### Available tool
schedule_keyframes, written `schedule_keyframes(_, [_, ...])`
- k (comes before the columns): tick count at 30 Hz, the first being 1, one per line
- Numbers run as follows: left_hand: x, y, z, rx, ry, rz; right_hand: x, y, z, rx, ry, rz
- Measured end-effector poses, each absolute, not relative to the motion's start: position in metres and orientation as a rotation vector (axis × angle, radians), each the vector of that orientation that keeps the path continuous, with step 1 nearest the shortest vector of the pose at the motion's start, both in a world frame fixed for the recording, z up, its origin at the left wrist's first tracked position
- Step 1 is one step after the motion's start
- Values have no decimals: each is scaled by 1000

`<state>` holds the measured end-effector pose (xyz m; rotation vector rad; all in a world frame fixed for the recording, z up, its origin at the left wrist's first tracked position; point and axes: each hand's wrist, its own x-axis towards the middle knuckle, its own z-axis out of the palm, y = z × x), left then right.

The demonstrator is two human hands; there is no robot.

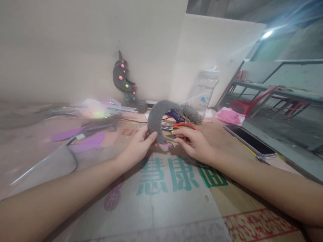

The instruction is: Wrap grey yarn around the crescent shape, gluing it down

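My left hand [142,143] grips a crescent [157,116] wound closely in grey yarn, thumb in front and fingers behind. It stands upright, its curve to the left. A bit of purple shows at its lower tip, where a short yarn end curls loose. My right hand [191,143] is closed just right of that tip, fingers pinched together. A small dark pointed piece shows at its fingertips; what it belongs to is unclear. Behind the hands lie orange-handled pliers [185,125], a blue tool that looks like a glue gun [174,116] and a grey yarn skein [193,114].
A finished-looking dark crescent with coloured pompoms [123,79] hangs on the wall. A clear bottle [205,89], a pink packet [230,116] and a phone [249,140] are to the right. Purple cutouts [89,142] and plastic bags [98,109] lie left. Printed cardboard [176,208] covers the table.
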<state>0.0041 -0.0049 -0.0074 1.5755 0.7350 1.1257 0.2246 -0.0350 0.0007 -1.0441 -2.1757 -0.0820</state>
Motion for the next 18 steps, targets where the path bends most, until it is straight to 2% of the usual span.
schedule_keyframes(6, [3, -6, -7, 1557, 771, 1133, 228, -23, -1, -1270, -1931, 48])
schedule_keyframes(13, [1, 0, -12, 1600, 772, 1190, 235, 1, -2, -1333, -2151, 83])
schedule_keyframes(18, [2, 0, -13, 1612, 764, 1194, 207, 9, 9, -1348, -2156, 360])
